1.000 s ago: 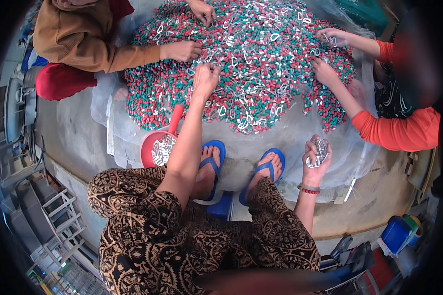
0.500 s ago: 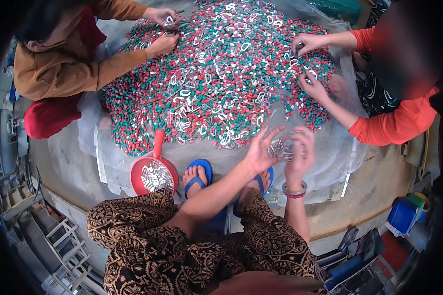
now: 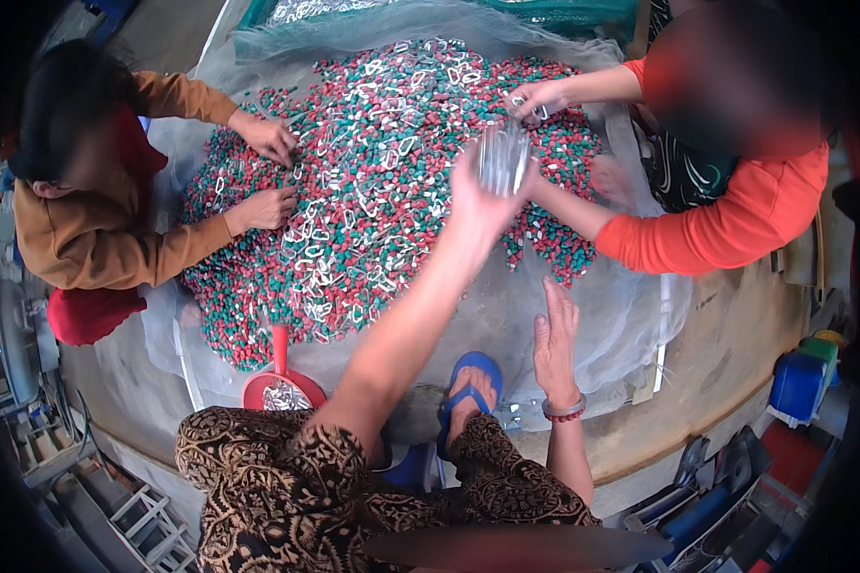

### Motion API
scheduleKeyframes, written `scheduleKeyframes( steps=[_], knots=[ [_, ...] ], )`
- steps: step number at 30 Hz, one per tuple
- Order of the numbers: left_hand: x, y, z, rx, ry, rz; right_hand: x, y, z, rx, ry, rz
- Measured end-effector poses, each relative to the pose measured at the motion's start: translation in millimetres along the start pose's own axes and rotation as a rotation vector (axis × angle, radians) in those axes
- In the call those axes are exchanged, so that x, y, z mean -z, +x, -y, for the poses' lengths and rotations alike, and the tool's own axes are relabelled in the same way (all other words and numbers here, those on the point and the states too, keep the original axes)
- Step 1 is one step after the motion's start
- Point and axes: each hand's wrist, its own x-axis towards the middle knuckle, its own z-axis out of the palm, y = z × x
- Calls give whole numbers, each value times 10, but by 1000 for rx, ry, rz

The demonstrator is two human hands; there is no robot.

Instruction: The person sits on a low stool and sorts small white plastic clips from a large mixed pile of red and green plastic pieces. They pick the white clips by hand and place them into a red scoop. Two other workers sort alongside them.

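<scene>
My left hand (image 3: 473,205) reaches out over the pile, fingers wrapped around a stack of shiny metal links (image 3: 504,160), which look like carabiners and are blurred by motion. My right hand (image 3: 554,339) is held nearer to me, fingers stretched and together, with nothing in it. Below the stack spreads a wide pile of small red, green and white pebble-like pieces (image 3: 248,329), with many silvery loop-shaped links (image 3: 363,196) scattered through it. A red pan with a handle (image 3: 280,350) stands at the pile's near left edge, holding metal links (image 3: 285,394).
A co-worker in a brown jacket (image 3: 96,234) has both hands at the pile's left. Another in an orange top (image 3: 726,220) reaches in from the right, close to my left hand. Thin translucent sheeting (image 3: 631,320) lies under the pile. A green-edged container (image 3: 583,17) stands beyond.
My hands were together around the metal links; now they are apart. The left has carried the stack forward over the pile, and the right is empty. The view has shifted too.
</scene>
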Motion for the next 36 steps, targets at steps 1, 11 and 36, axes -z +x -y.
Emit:
scheduleKeyframes(
  steps=[1,11,36],
  knots=[
    [-455,222,-22,51,-85,270,32,-24,-26,-21,21,-7],
    [-353,670,-803,-319,1066,176,31,-319,-197,-90,-6,-51],
    [2196,-741,-1842,-823,2253,-410,-895,-364,-60,98,116,399]
  ],
)
